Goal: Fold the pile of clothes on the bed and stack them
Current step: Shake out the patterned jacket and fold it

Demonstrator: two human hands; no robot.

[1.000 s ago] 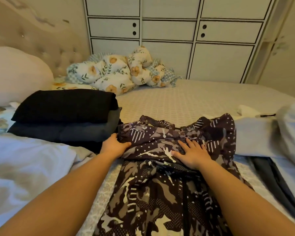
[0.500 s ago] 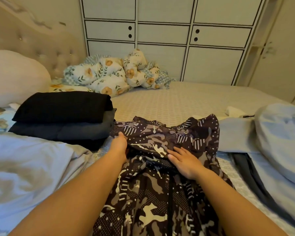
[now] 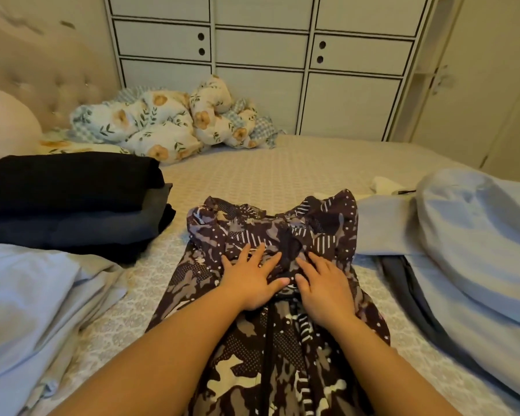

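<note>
A dark brown patterned garment point(image 3: 270, 349) lies lengthwise on the bed in front of me, its far end bunched into folds. My left hand point(image 3: 251, 280) and my right hand point(image 3: 323, 288) lie side by side on that bunched part, fingers straight and spread, pressing it flat. A stack of folded dark clothes point(image 3: 72, 199) sits to the left, black piece on top. Unfolded pale blue and grey clothes point(image 3: 463, 235) lie heaped on the right, with a dark grey piece point(image 3: 409, 295) under them.
A light sheet or garment point(image 3: 33, 301) is crumpled at the near left. A floral duvet point(image 3: 168, 124) is bundled at the far side of the bed point(image 3: 282, 172) before white cabinets point(image 3: 261, 61). A pillow and tufted headboard are at the far left.
My left hand left the garment's left edge and came to the middle beside my right hand. The bunched end is now narrower and drawn toward the centre.
</note>
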